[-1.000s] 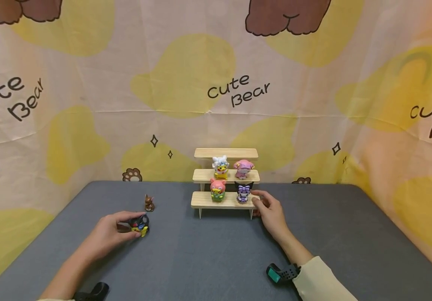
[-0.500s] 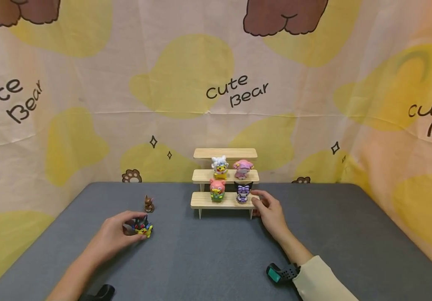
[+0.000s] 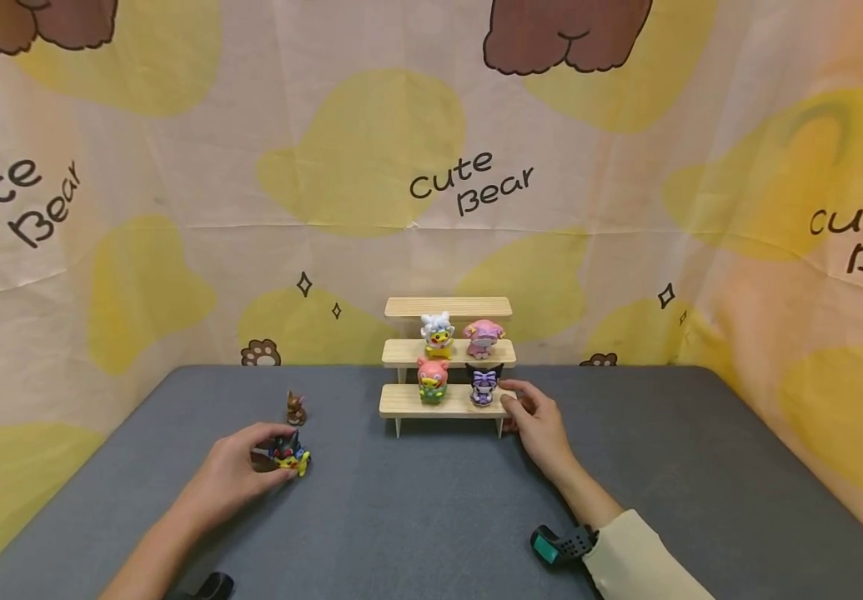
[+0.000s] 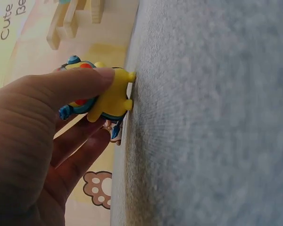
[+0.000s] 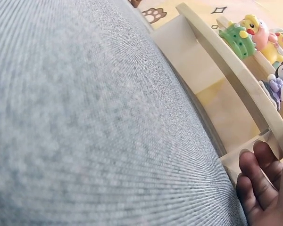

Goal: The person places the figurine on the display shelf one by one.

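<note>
In my left hand [image 3: 232, 471] is a small yellow Pikachu figurine [image 4: 114, 92] with a dark blue-black hood, pinched between thumb and fingers. Its feet are right at the grey tabletop in the left wrist view. Just behind it sits a small brown animal figurine [image 3: 296, 408]. My right hand [image 3: 539, 425] grips the right end of the lowest step of a three-step wooden display stand [image 3: 401, 403], with some fingers curled below the step by its leg. Close to my fingertips on that step stands a purple-and-black figurine [image 3: 483, 387].
A pink-and-green figurine [image 3: 432, 383] shares the lowest step. On the middle step are a white-hooded yellow figurine [image 3: 437, 335] and a pink figurine [image 3: 484, 337]. A patterned cloth [image 3: 356, 150] hangs behind the grey table [image 3: 401, 517].
My left hand has moved slightly right with the Pikachu figurine, which has turned so its face shows more toward the front. My right hand stays at the stand.
</note>
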`<state>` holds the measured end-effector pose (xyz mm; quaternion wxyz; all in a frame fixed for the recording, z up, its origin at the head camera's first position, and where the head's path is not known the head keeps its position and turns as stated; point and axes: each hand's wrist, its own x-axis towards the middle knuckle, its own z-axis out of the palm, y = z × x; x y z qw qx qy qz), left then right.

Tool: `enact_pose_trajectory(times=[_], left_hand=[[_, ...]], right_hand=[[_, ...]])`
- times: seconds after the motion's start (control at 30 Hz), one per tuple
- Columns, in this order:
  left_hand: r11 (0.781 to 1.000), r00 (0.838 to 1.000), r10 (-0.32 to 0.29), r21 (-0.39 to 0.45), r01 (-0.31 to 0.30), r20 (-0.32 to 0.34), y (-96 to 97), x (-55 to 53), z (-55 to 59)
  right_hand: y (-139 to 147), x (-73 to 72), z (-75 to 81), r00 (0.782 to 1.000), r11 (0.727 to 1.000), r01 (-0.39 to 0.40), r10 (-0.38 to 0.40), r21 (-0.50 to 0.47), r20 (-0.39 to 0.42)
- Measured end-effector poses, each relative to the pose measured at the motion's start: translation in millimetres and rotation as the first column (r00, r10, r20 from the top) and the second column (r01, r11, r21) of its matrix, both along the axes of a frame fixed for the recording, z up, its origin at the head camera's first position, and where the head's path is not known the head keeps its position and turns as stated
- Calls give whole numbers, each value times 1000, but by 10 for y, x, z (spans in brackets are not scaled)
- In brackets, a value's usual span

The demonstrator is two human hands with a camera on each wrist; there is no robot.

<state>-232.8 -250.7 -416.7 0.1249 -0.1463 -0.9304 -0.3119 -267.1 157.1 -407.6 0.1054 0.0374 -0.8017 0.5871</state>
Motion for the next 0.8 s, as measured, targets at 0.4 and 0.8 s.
enact_pose_trajectory(times=[0.4,0.8], left_hand=[[999,999,46,1,-46,29,125,109,126],[996,991,-85,-10,84,-106,486,-8,457]], right_hand=[[16,-259,-396,1000,999,0,-1,-45,-20],[73,-265,-377,999,998,5,-8,-61,-42]])
